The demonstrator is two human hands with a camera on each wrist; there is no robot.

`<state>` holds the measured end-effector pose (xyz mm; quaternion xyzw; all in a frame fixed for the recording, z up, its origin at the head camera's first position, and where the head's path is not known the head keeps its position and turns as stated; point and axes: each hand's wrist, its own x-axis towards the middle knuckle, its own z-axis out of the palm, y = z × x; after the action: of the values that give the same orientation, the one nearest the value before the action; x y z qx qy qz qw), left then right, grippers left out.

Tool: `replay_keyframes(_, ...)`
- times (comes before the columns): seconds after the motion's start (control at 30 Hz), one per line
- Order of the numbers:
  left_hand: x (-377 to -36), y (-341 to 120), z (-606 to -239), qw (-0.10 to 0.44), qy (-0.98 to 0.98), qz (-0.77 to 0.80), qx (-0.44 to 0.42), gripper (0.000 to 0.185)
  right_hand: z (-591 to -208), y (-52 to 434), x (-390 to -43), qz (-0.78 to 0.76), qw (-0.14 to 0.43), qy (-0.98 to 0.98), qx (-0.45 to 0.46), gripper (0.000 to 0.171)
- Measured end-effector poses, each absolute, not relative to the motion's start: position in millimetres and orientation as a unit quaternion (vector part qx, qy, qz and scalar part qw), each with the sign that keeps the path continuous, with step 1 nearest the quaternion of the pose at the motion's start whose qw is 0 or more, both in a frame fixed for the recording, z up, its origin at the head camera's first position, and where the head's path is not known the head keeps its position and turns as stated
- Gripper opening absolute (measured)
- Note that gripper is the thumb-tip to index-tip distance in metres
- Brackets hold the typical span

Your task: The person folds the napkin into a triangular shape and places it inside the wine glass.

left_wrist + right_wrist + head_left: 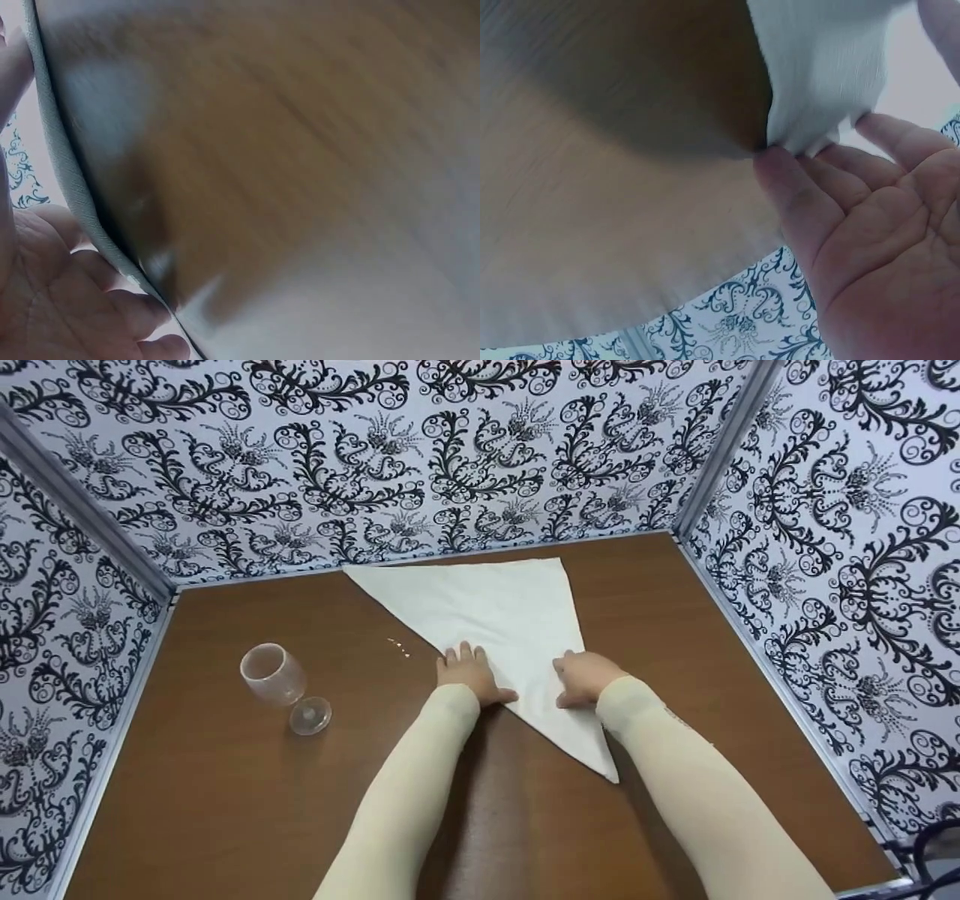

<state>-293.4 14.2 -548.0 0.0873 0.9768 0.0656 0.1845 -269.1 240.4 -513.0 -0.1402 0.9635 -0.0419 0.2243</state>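
A white cloth napkin [510, 607], folded to a triangle-like shape, lies on the brown table with one long corner pointing toward me. My left hand [469, 673] rests spread across its slanting left edge, thumb pointing right; in the left wrist view, fingers [127, 311] lie along the folded edge. On the cloth's right side, my right hand [589, 679] touches the fabric. The right wrist view shows those fingertips [776, 157] against the cloth's edge [810, 75], and the fabric is slightly rumpled there.
To the left is a clear stemmed glass [274, 675] with a round foot. Small bright specks [399, 647] show on the wooden table [225, 810] between glass and napkin. Patterned black-and-white panels [375, 450] enclose the back and sides. A dark curved object [937, 847] sits at the lower right.
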Motion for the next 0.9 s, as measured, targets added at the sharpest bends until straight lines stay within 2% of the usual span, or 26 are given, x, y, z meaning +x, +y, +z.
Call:
replay_keyframes(0.23,-293,13,-539,0.201,0.976,0.012,0.084,0.125,-514,234,-265,-0.035,0.204,0.967,-0.148,0.069)
replay_keyframes(0.43,-279,33,-530,0.220,0.971,0.023,0.093,0.128,-511,225,-262,-0.007,0.194,0.966,-0.172,0.034)
replay_keyframes(0.57,-265,41,-531,0.248,0.965,0.035,0.080,0.137,-508,224,-265,-0.045,0.204,0.963,-0.170,0.044)
replay_keyframes(0.77,-260,40,-534,0.240,0.967,0.022,0.079,0.141,-512,239,-279,-0.079,0.168,0.969,-0.164,0.051)
replay_keyframes(0.9,-264,41,-540,0.247,0.965,0.016,0.084,0.143,-517,248,-280,-0.067,0.197,0.967,-0.147,0.072)
